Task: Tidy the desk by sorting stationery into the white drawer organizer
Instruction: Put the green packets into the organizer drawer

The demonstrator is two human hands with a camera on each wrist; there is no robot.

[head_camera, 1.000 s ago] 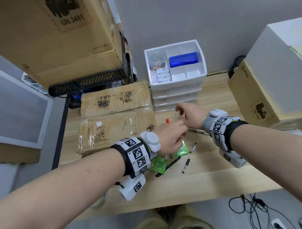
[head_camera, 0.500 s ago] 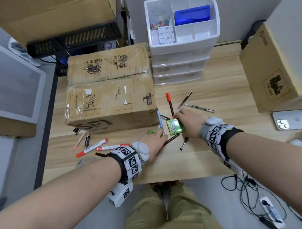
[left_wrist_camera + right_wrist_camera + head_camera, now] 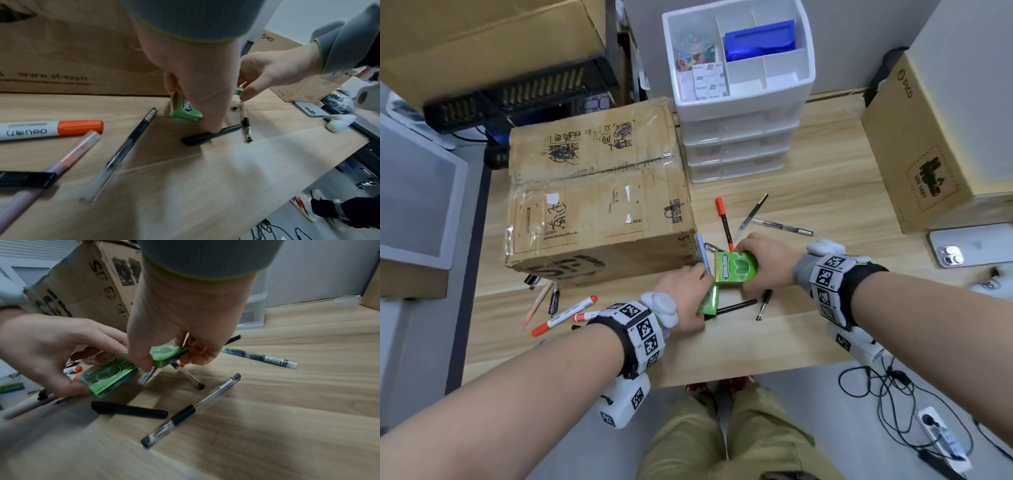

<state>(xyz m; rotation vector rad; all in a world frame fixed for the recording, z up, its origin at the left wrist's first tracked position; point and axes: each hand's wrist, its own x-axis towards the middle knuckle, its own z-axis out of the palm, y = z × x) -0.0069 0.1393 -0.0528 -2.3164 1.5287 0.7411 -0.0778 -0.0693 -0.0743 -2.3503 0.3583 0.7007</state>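
Observation:
The white drawer organizer stands at the back of the desk, its top tray holding a blue box, note pads and a clip jar. My right hand pinches a green Doublemint gum box just above the desk. My left hand grips a second green gum pack beside it, tilted on edge. Under and around both hands lie a black marker, a clear pen, a red marker and a blue-grey pen.
A large taped cardboard box fills the desk's left half, with orange-capped markers and a pencil in front of it. A PICO carton and a phone sit at the right. The desk's front edge runs just behind my wrists.
My right hand left the pens and picked up the Doublemint box. My left hand dropped to the desk and now grips the second green pack, tilting it up.

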